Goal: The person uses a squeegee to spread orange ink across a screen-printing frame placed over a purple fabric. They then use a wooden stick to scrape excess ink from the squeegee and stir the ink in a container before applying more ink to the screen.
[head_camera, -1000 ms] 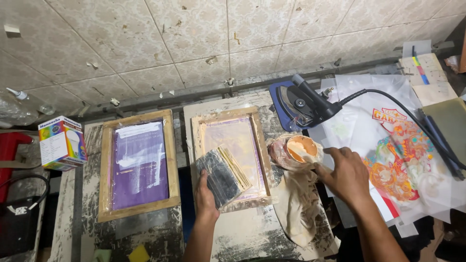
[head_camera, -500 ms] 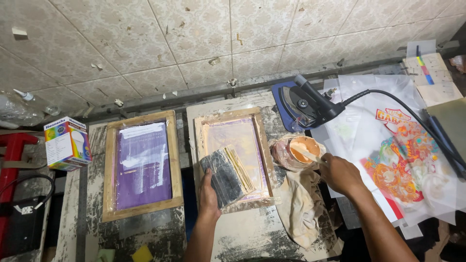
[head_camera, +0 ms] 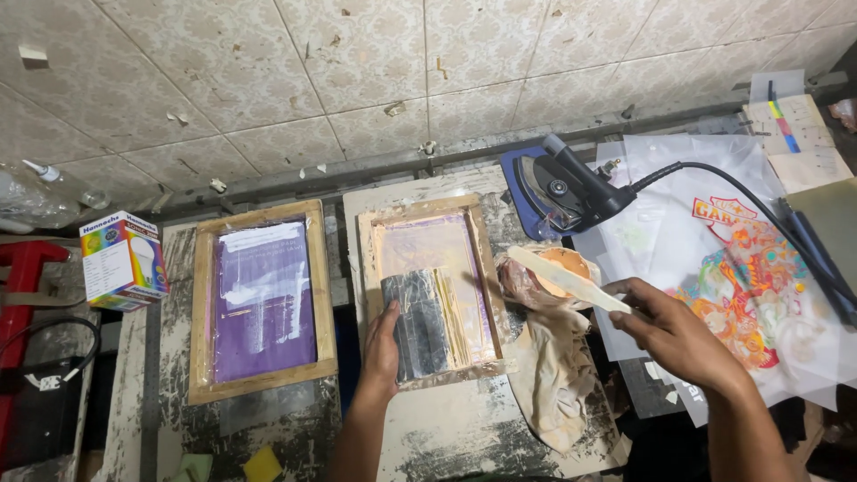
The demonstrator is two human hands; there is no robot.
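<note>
Spatula (head_camera: 562,278) gripped by right hand (head_camera: 671,332); left hand (head_camera: 382,350) flat on frame (head_camera: 435,287), paint-stained bench (head_camera: 464,437).

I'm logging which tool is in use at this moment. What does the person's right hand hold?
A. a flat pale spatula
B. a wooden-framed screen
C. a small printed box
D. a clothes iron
A: the right hand grips a flat pale spatula raised over the orange-filled container, while the iron sits untouched behind it.

Both forearms bare; left hand (head_camera: 382,348) and right hand (head_camera: 671,332) ungloved.
</note>
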